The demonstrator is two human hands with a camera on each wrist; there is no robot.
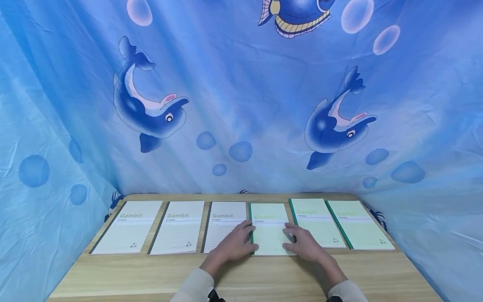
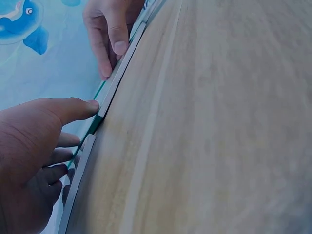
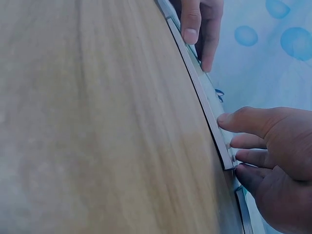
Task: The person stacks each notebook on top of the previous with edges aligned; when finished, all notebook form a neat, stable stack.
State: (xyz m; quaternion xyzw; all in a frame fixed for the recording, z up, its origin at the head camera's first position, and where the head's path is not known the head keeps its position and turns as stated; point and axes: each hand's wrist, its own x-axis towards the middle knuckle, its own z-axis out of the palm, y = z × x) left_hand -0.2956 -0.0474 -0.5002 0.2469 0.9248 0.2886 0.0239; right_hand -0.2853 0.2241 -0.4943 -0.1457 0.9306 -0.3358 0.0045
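Observation:
A green-spined Gambit notebook lies flat on the table between the two hands. My left hand rests at its left edge, thumb near the lower corner and fingertips farther up, the fingers fairly straight. On the opposite side my right hand touches the right edge with thumb and fingertips spread. A dark-spined notebook sits partly under the left hand, and another green-spined notebook is partly behind the right. Both wrist views show the notebooks edge-on, with the left thumb and right thumb at the cover.
Two more dark-spined notebooks lie to the left, and one more green-spined notebook at the far right. All stand in a row on the wooden table. A blue curtain with dolphins hangs behind and beside it.

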